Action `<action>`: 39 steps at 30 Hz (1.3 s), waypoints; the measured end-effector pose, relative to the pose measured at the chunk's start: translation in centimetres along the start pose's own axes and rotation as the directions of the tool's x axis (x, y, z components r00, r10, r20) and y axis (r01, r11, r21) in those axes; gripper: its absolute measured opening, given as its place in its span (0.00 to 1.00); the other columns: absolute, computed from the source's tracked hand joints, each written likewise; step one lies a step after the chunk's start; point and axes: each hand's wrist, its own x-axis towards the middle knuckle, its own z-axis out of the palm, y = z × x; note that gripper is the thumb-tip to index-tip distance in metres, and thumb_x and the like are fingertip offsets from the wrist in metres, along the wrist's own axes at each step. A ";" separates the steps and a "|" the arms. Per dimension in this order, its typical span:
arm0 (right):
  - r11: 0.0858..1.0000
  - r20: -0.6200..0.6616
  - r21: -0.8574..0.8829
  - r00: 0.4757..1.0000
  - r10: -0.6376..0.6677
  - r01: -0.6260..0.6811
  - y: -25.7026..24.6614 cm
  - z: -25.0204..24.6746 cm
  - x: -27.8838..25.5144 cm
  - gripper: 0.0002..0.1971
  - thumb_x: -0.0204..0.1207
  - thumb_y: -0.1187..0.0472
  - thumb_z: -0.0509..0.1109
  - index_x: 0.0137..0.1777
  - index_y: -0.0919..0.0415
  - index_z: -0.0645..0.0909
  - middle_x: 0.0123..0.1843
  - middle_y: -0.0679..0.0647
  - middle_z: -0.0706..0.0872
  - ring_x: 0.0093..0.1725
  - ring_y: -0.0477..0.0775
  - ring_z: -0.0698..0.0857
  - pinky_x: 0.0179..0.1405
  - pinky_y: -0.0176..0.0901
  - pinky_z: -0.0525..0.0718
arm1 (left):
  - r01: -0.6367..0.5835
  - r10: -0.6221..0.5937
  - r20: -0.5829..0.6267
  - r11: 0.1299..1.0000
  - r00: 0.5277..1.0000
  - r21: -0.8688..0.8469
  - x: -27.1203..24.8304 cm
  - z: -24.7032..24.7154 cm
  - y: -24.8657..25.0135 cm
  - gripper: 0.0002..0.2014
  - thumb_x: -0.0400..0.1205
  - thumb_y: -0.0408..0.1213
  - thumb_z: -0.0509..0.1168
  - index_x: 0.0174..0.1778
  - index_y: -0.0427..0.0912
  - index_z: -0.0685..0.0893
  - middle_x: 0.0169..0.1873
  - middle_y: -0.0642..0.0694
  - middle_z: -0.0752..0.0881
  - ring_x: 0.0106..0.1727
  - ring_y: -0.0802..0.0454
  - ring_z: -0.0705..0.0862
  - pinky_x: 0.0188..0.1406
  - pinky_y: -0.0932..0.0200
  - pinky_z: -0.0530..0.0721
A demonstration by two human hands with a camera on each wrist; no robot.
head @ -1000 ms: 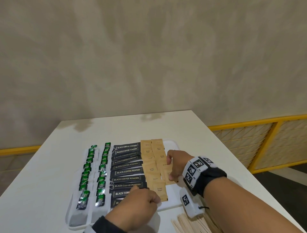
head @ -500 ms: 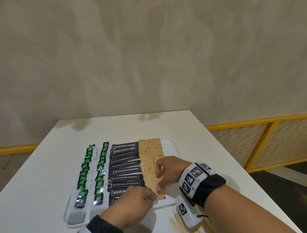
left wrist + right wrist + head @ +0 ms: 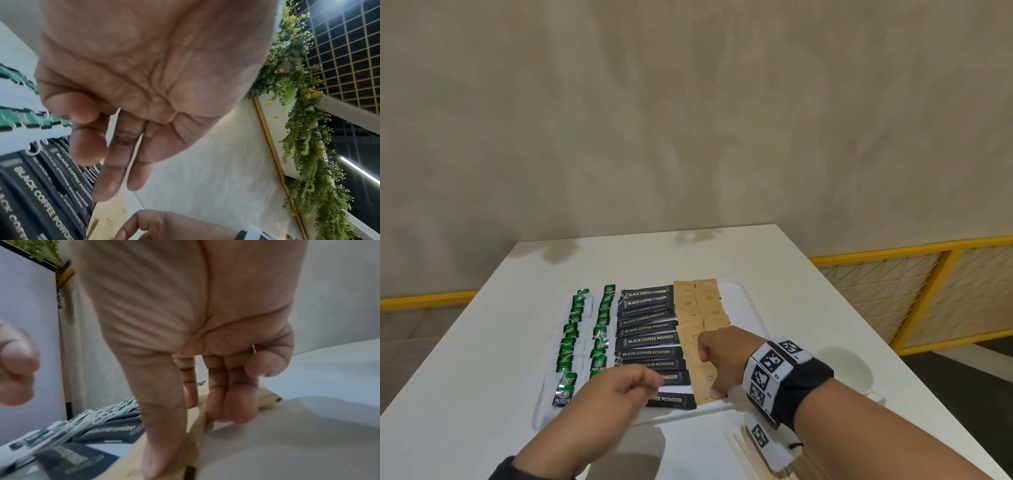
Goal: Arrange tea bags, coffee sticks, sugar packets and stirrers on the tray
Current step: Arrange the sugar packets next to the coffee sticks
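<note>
A white tray [image 3: 743,297] holds two columns of green tea bags [image 3: 571,342], a column of black coffee sticks [image 3: 649,339] and brown sugar packets [image 3: 698,301] on its right side. My right hand [image 3: 722,363] is over the near sugar packets. Its thumb [image 3: 162,434] lies on a packet [image 3: 127,467] and its straight fingertips [image 3: 230,412] touch the packets' right edge. My left hand [image 3: 626,387] hovers over the nearest coffee sticks, with its fingers [image 3: 115,162] loosely bent and nothing in them. Wooden stirrers [image 3: 744,455] lie on the table in front of the tray.
A white cup [image 3: 847,373] stands on the table to the right of my right wrist. The table's [image 3: 482,359] far half and left side are bare white surface. A yellow-framed railing [image 3: 914,291] runs beyond the right edge.
My right hand has slid nearer along the sugar column to its near packets. My left hand has shifted a little to the left above the coffee sticks.
</note>
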 end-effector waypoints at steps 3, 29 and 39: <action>1.000 -0.004 -0.010 1.000 0.009 -0.009 0.1 -0.3 -0.3 0.26 0.63 0.56 0.83 0.57 0.52 0.74 0.54 0.47 0.80 0.50 0.52 0.81 0.48 0.44 0.83 | 0.002 -0.002 0.011 0.999 1.000 0.037 -0.8 -0.8 -0.6 0.14 0.82 0.35 0.63 0.42 0.59 0.90 0.44 0.58 0.91 0.51 0.62 0.87 0.55 0.61 0.82; 0.997 -0.071 -0.023 0.995 0.067 -0.068 -1.4 -4.3 -8.0 0.13 0.79 0.50 0.70 0.60 0.51 0.80 0.38 0.42 0.80 0.33 0.42 0.80 0.34 0.33 0.76 | 0.094 -0.100 -0.117 0.994 0.988 -0.051 -9.2 -6.4 -2.1 0.15 0.84 0.29 0.57 0.53 0.48 0.87 0.47 0.49 0.90 0.44 0.49 0.82 0.41 0.57 0.74; 0.973 -0.111 -0.057 0.970 0.216 -0.223 -0.3 -1.8 -12.5 0.13 0.80 0.52 0.67 0.41 0.61 0.80 0.33 0.51 0.82 0.31 0.48 0.81 0.41 0.40 0.82 | 0.135 -0.147 -0.105 0.985 0.984 -0.112 -11.9 -5.5 -3.7 0.14 0.86 0.31 0.56 0.53 0.45 0.86 0.49 0.46 0.90 0.43 0.50 0.85 0.40 0.58 0.76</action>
